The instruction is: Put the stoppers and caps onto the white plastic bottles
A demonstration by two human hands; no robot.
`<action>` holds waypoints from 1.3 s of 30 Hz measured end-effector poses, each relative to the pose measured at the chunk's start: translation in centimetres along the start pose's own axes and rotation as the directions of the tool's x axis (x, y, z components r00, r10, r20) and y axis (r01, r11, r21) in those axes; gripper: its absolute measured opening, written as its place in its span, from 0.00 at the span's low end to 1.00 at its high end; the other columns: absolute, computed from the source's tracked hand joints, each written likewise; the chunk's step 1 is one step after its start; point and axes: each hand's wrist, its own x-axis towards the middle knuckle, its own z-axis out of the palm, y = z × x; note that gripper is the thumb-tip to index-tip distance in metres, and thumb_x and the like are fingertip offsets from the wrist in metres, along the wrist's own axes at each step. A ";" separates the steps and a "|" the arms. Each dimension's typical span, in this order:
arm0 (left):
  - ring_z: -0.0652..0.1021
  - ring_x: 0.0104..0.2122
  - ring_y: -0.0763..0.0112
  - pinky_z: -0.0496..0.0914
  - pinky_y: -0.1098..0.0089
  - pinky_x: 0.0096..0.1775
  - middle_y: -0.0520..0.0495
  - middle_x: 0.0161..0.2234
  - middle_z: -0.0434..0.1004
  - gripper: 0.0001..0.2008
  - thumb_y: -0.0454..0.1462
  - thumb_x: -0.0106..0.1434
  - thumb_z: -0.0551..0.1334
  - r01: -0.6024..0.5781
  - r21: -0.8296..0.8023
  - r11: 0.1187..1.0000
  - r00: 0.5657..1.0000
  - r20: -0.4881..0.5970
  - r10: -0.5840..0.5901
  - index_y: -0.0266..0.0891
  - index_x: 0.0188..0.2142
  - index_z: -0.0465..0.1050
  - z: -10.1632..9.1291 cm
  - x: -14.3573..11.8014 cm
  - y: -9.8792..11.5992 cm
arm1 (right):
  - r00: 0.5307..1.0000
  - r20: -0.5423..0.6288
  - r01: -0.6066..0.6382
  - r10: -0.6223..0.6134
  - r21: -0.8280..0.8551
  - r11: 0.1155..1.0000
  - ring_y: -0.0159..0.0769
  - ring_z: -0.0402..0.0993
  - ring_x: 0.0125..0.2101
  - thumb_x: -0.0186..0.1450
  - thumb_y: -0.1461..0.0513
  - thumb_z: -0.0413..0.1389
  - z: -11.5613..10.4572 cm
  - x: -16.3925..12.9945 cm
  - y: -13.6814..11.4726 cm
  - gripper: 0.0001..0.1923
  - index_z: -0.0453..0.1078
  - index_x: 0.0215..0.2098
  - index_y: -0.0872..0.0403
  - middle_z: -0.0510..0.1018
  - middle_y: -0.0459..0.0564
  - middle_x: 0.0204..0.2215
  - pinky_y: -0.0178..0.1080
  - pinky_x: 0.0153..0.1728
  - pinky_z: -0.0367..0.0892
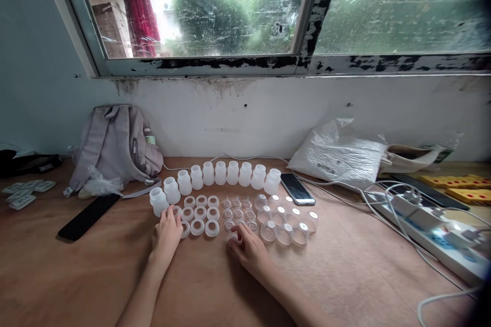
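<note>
My left hand is over the left end of the rows of white screw rings, its thumb and fingers apart around a ring at the edge. Just behind it, a frosted white bottle begins a curved line of open-necked bottles. My right hand has its fingertips closed on a small clear teat-like piece, partly hidden by the fingers. Similar clear pieces lie in rows just beyond that hand. To its right, clear domed caps stand in staggered rows.
A phone lies right of the bottles, near a silvery plastic package. A power strip with loose cables takes up the right side. On the left are a backpack and a flat black object. A wall with a window is behind.
</note>
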 end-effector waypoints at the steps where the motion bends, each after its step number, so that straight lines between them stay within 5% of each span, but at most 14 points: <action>1: 0.75 0.28 0.61 0.66 0.66 0.27 0.38 0.37 0.72 0.15 0.36 0.59 0.50 -0.007 0.010 1.000 1.000 0.001 0.007 0.35 0.45 0.63 0.1 0.0 -0.1 | 1.000 0.001 -0.003 0.003 0.005 1.000 0.31 0.66 0.24 0.59 0.64 0.47 0.0 0.0 0.0 0.07 0.61 0.37 0.51 0.67 0.46 0.30 0.33 0.26 0.63; 7: 0.76 0.28 0.61 0.66 0.67 0.27 0.38 0.38 0.72 0.15 0.36 0.58 0.51 0.009 0.015 1.000 1.000 0.011 -0.009 0.36 0.44 0.65 0.3 0.1 -0.5 | 1.000 -0.003 0.020 -0.020 0.031 0.999 0.31 0.67 0.26 0.59 0.65 0.47 -0.2 0.0 -0.2 0.09 0.61 0.38 0.51 0.67 0.47 0.31 0.33 0.28 0.63; 15: 0.74 0.27 0.68 0.64 0.71 0.24 0.45 0.37 0.67 0.12 0.38 0.57 0.54 -0.097 -0.103 0.990 0.990 -0.110 0.086 0.41 0.41 0.68 -1.3 -0.3 1.5 | 0.999 -0.006 0.032 -0.032 0.087 0.996 0.31 0.66 0.28 0.58 0.68 0.47 -0.1 0.0 0.1 0.11 0.61 0.39 0.51 0.69 0.46 0.29 0.32 0.29 0.62; 25: 0.70 0.38 0.64 0.65 0.66 0.41 0.44 0.37 0.66 0.09 0.34 0.57 0.54 -0.421 -0.292 0.859 0.901 -0.240 0.360 0.40 0.36 0.70 -0.6 -1.2 3.0 | 0.993 -0.089 -0.077 0.080 0.040 0.996 0.32 0.67 0.23 0.59 0.65 0.45 -1.2 0.7 0.6 0.08 0.62 0.37 0.53 0.70 0.45 0.23 0.33 0.26 0.61; 34: 0.67 0.44 0.61 0.61 0.61 0.45 0.45 0.41 0.68 0.08 0.38 0.56 0.56 -0.521 -0.336 0.785 0.845 -0.074 0.529 0.43 0.36 0.70 -2.0 -2.0 4.1 | 0.961 -0.082 -0.270 0.263 -0.090 0.959 0.34 0.71 0.25 0.58 0.64 0.44 -1.0 0.7 1.2 0.20 0.57 0.50 0.53 0.73 0.45 0.24 0.32 0.27 0.61; 39: 0.64 0.48 0.60 0.56 0.57 0.49 0.47 0.44 0.67 0.07 0.38 0.55 0.58 -0.575 -0.350 0.740 0.789 0.001 0.614 0.44 0.35 0.70 -1.9 -2.3 4.3 | 0.964 -0.060 -0.267 0.261 -0.163 0.950 0.36 0.72 0.29 0.59 0.64 0.45 -0.8 0.8 1.0 0.15 0.62 0.45 0.55 0.74 0.49 0.26 0.33 0.29 0.61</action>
